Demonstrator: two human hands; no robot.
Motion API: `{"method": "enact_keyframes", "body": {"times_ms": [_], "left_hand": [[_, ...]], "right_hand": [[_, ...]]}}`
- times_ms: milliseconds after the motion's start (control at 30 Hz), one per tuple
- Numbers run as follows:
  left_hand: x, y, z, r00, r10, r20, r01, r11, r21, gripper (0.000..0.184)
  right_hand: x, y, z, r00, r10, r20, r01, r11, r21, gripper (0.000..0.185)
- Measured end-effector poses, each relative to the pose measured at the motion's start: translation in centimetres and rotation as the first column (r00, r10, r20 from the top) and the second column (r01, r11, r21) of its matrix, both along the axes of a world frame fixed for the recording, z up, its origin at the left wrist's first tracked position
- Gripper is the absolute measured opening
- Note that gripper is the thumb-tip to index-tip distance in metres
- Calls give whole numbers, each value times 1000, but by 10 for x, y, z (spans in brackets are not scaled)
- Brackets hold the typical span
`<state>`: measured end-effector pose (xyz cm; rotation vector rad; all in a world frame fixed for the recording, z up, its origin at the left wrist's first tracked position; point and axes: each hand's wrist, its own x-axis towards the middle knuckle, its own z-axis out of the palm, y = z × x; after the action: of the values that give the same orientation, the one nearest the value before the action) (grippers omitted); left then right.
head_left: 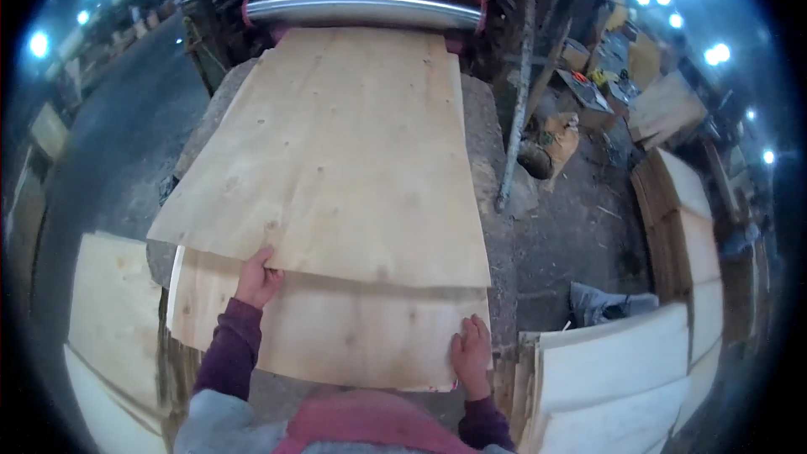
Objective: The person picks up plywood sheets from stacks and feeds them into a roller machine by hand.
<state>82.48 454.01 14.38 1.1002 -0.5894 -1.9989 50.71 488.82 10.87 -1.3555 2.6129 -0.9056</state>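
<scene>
A large pale wood veneer sheet (361, 160) stretches from the metal roller toward me, its near edge lifted a little. My left hand (259, 279) pinches that near edge left of the middle, thumb on top. Beneath it a second veneer sheet (345, 328) sticks out on my side. My right hand (471, 353) is closed at the right edge of this lower sheet, near its front corner; the part of the fingers under the wood is hidden.
A shiny roller (366, 7) spans the far end. Stacked sheets stand at the left (118, 311) and right (618, 361). A pole (519, 84) leans right of the work surface, near a brown sack (559, 147). Grey cloth or plastic (609, 303) lies by the right stack.
</scene>
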Motion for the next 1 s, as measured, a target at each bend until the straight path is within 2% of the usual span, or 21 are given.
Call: {"method": "enact_keyframes", "body": {"times_ms": [133,167,233,300,367,433,467,500,533,567,600,667,700,767,800,867,933,967,1000], "left_hand": [[-31,-55,-9,998,55,11,-55,998,-32,18],[-41,-69,-12,999,36,-10,-37,998,-60,19],[-57,-102,-27,990,26,-140,-25,1000,9,22],[-72,-108,-34,982,27,-188,-27,1000,1,22],[-86,-75,-16,983,23,-183,-25,1000,-10,19],[-71,-40,-39,967,-132,-219,147,988,53,15],[-61,-12,-36,966,-196,-170,213,973,88,14],[-39,8,-52,913,-363,-187,372,928,13,15],[-27,45,-31,956,-282,-84,292,945,149,20],[-6,75,-30,962,-237,-134,258,952,164,28],[15,99,-27,958,-265,-106,280,947,160,36],[53,142,-25,972,-174,-159,205,957,206,45],[70,162,-28,974,-118,-192,161,961,224,48],[109,196,-54,951,-141,-276,227,922,313,52],[109,208,-50,942,-247,-229,319,869,378,54],[105,241,-17,879,-453,-150,460,721,519,60],[84,253,15,971,-70,-230,168,882,440,62],[75,250,27,951,122,-285,6,913,409,63],[69,241,38,942,185,-278,-86,939,334,62]], "right_hand": [[4,16,-7,995,-82,-49,86,993,77,41],[2,19,-5,993,-100,-62,105,991,85,42],[1,21,1,988,-152,-40,155,985,81,42],[0,22,4,982,-190,3,189,978,90,43],[-8,22,8,973,-221,62,214,971,108,44],[-14,18,29,955,-259,145,226,951,208,42],[-16,17,36,943,-276,186,225,941,254,41],[-23,19,34,938,-266,221,222,953,205,40],[-32,20,31,934,-251,256,217,964,154,38],[-42,20,30,930,-229,288,209,973,100,36],[-51,16,32,867,-169,469,185,983,13,34],[-68,6,38,654,9,757,173,972,-161,31],[-75,-2,52,381,78,921,62,992,-109,30],[-70,-26,75,468,181,865,-103,983,-150,31],[-66,-37,89,505,234,831,-186,969,-160,31],[-52,-46,154,353,300,886,-57,952,-300,32],[-46,-44,181,222,349,911,80,924,-373,34],[-46,-38,182,172,360,917,145,911,-385,35],[-47,-30,179,121,372,920,211,896,-390,36]]}}
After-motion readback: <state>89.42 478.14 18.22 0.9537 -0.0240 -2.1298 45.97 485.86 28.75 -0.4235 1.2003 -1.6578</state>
